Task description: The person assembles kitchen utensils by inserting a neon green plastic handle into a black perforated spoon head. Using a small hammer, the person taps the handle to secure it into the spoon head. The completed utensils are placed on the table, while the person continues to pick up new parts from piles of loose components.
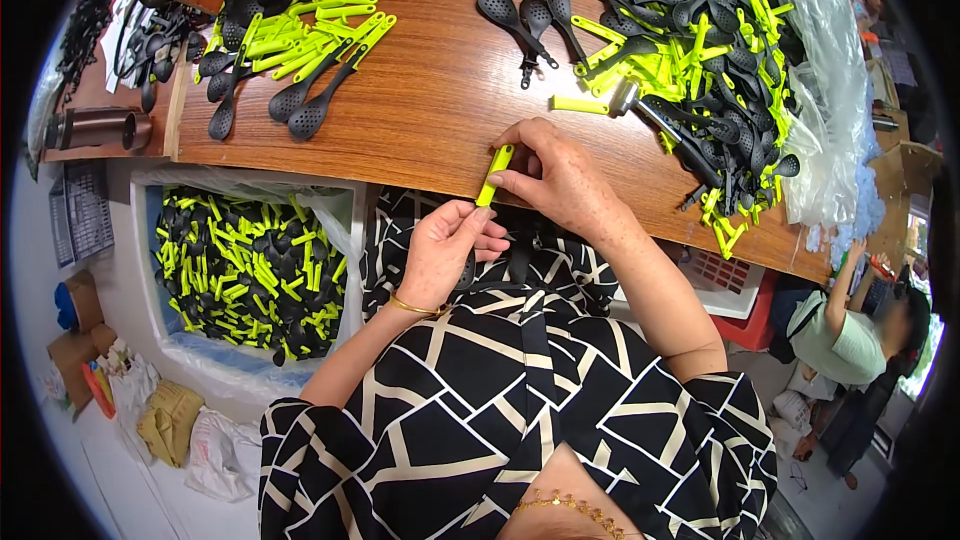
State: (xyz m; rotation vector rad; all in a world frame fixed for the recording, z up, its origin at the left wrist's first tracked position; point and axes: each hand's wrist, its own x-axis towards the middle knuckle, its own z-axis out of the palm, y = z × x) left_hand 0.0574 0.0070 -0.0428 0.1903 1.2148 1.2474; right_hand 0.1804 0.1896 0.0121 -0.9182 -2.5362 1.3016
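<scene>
Spanning the upper half of the head view, the brown wooden counter (430, 90) is the landmark for everything else. Beyond its right end lies a big heap of black slotted spoons with lime-green handles (700, 30), partly resting on a clear plastic bag (820, 70). At the counter's far left sits a second pile of the same spoons (290, 20), with loose green handles mixed in. Below the counter's front edge, to the left, a bag-lined bin (250, 270) is full of more black and green pieces. Near the middle of the counter three black spoon heads (525, 15) lie together, and a single green handle (578, 104) lies just right of them, touching a short metal tool (625, 97). At the counter's front edge the right hand (555, 175) pinches a lime-green handle (494, 174) between thumb and fingers, holding it nearly upright over the edge. Just under the edge, the left hand (445, 250), with a thin gold bangle (415, 308) at its wrist, is closed with fingertips at the handle's lower end; whether it also holds a black part there cannot be made out.
</scene>
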